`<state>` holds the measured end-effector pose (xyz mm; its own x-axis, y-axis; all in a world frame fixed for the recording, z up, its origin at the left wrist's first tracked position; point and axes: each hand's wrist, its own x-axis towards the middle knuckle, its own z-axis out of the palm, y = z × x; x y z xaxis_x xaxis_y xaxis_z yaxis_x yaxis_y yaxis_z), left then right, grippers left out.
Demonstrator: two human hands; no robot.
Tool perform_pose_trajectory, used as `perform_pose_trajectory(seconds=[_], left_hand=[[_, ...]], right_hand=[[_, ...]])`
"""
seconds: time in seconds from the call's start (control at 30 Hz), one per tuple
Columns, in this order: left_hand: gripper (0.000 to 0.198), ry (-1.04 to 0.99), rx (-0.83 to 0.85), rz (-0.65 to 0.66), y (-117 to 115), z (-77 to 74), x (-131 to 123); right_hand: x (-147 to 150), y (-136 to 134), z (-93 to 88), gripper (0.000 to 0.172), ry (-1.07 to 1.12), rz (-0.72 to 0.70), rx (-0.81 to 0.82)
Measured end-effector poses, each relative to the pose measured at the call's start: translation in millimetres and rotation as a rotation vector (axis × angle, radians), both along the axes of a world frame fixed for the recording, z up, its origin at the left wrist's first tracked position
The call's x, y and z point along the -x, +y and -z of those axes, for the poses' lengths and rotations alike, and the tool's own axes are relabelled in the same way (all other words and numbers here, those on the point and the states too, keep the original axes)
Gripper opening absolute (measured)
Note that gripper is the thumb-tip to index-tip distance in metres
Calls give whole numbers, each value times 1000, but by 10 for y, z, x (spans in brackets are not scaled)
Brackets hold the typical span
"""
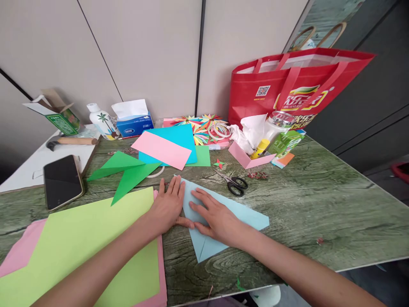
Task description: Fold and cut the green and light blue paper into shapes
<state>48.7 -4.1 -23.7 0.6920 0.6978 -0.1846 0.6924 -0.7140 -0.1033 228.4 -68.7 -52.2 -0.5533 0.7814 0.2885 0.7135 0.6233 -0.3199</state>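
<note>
A folded sheet of light blue paper (246, 213) lies flat on the green wood-grain table, roughly triangular, with one corner pointing toward me and another to the right. My left hand (169, 207) lies along its left edge, palm down, fingers stretched out and pointing away from me. On top of the paper rests my right hand (215, 215), fingers spread and pressing lightly. The two thumbs nearly meet at the paper's left edge. To the left, a green folded paper plane shape (128, 168) lies just beyond a stack of yellow-green paper (102, 243).
Black-handled scissors (234, 183) lie beyond the blue paper. Farther back are pink paper (162, 149), a pink paper box (249, 157) holding a glue stick (260, 148), a tissue pack (134, 123) and a red bag (271, 89). A phone (63, 181) and hammer (72, 141) are left.
</note>
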Motion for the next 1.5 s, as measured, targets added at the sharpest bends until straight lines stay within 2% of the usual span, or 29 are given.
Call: perform_pose_trajectory(seconds=[0.13,0.27,0.43,0.57,0.63,0.7,0.8,0.9,1.0,1.1,1.2,1.23,1.3,1.37,1.4,1.5], left_hand=[[109,-34,-62,55,99,34,37],[103,-61,-106,47,170,81,27],[86,-10,-107,53,181,-1,4],[79,58,-84,37,123,-79,-13],[82,72,-59,30,95,-88,-36],[93,113,-30,10,77,-85,-66],[114,168,34,-13,74,-84,-110],[125,173,100,-5,87,-99,-134],[129,163,133,-14,96,-120,-143],[129,117,152,-35,100,-121,-123],[120,-52,185,-56,107,-93,-44],[110,-166,185,-74,107,-83,-8],[74,-477,158,-125,96,-78,62],[43,-808,130,-190,67,-106,111],[33,-947,130,-231,46,-134,124],[19,-1202,194,-361,-19,-239,130]], right_hand=[[-3,0,21,39,-8,-4,-17],[-7,-13,28,38,-5,-4,-27],[10,-16,-9,37,-42,-7,-108],[63,-59,-72,15,-54,-70,-197],[98,-125,-97,13,-66,-99,-187],[129,-216,-106,17,-75,-126,-141],[152,-364,-87,12,-53,-157,-70],[157,-504,-43,8,-1,-159,-49],[169,-636,-32,9,56,-168,-40],[175,-718,-101,7,193,-224,-9],[96,-650,-226,8,388,-252,-26],[37,-580,-270,9,433,-201,-52],[-127,-371,-353,13,420,23,-90],[-330,-101,-417,13,203,369,-67],[-430,39,-438,12,23,528,17],[-657,393,-447,12,-116,678,110]])
